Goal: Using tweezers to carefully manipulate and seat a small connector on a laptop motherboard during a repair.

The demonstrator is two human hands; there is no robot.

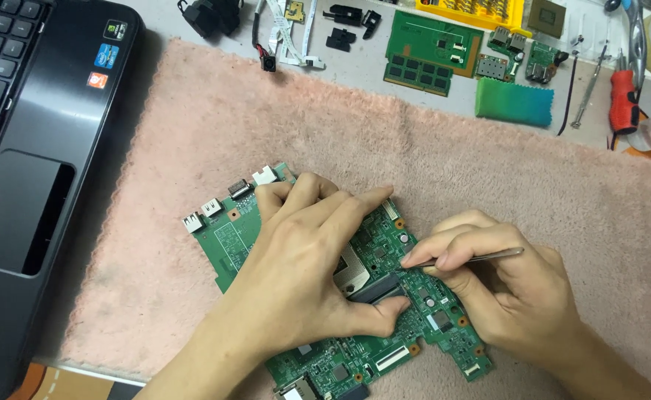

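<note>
We press our left hand [303, 259] flat over the green circuit board [236, 237], fingers together across its middle and thumb against a dark slot connector [376, 289]. Our right hand [503, 289] pinches thin metal tweezers [481, 256], their tip touching the board just beside that connector. The board lies at an angle on a pink towel [451, 170] in the middle of the surface. To the left sits an open black laptop [36, 148]. Along the far edge lie a smaller green board [433, 41], a green cloth [514, 102] and a red-handled screwdriver [623, 100].
</note>
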